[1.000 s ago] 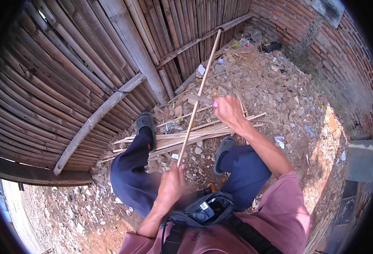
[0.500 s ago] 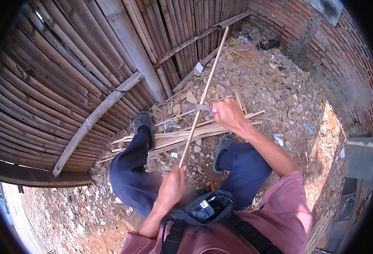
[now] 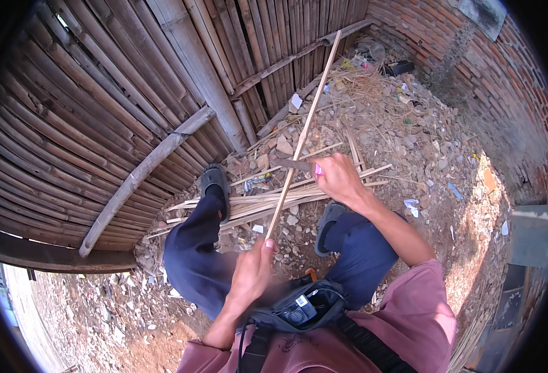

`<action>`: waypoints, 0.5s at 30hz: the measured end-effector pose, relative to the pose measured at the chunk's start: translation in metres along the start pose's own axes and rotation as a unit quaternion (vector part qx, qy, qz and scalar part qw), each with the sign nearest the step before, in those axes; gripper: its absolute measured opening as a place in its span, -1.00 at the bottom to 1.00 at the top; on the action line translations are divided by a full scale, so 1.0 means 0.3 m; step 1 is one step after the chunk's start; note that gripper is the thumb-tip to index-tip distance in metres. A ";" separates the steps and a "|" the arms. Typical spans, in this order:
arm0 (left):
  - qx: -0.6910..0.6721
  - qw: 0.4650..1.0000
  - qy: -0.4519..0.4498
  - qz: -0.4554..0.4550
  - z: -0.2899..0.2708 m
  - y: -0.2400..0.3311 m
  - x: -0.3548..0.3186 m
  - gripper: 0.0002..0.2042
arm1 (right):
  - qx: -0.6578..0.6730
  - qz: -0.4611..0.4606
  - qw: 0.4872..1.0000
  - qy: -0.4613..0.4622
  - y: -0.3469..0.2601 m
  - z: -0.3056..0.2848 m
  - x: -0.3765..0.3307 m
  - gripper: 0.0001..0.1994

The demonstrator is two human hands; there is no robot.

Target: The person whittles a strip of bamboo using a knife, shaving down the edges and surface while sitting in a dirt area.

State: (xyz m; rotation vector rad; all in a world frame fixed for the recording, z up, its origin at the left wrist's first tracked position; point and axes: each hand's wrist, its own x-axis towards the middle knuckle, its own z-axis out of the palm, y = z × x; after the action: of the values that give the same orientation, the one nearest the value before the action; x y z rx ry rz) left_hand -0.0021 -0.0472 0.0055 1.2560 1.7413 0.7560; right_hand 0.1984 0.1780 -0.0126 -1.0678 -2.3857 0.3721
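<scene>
Rubble-strewn ground lay before a bamboo fence [image 3: 100, 124]. Your left hand [image 3: 252, 273] gripped the long bamboo strip's [image 3: 305, 124] near end; your right hand [image 3: 336, 177] closed on a knife [image 3: 295, 165] against it. Light, springy, probably splintery.

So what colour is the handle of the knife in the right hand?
Pink: the knife's handle shows at the right hand, seen in the head view.

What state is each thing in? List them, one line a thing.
Bamboo strip: held slanting, far end up toward the fence.
Left hand: closed on the strip's near end.
Right hand: gripping a knife.
Knife: blade against the strip.
Split strips: lying piled on the ground.
Waist bag: open.
</scene>
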 end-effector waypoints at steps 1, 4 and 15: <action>-0.018 1.000 -0.001 -0.002 -0.006 0.007 0.001 -0.62 | -0.006 0.014 1.000 -0.001 0.002 -0.004 -0.001 -0.72; -0.029 0.999 0.018 0.036 0.001 -0.027 0.013 -0.64 | -0.009 -0.030 0.999 -0.036 -0.036 0.003 -0.029 -0.74; -0.113 0.992 0.047 0.033 0.015 -0.030 0.034 -0.74 | 0.014 -0.026 0.999 -0.026 -0.134 0.025 -0.079 -0.85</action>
State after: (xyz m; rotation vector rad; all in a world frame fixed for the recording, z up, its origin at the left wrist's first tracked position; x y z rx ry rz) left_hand -0.0038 -0.0403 -0.0070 1.1438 1.6403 1.0359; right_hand 0.1828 0.1334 -0.0092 -0.9923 -2.4421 0.4169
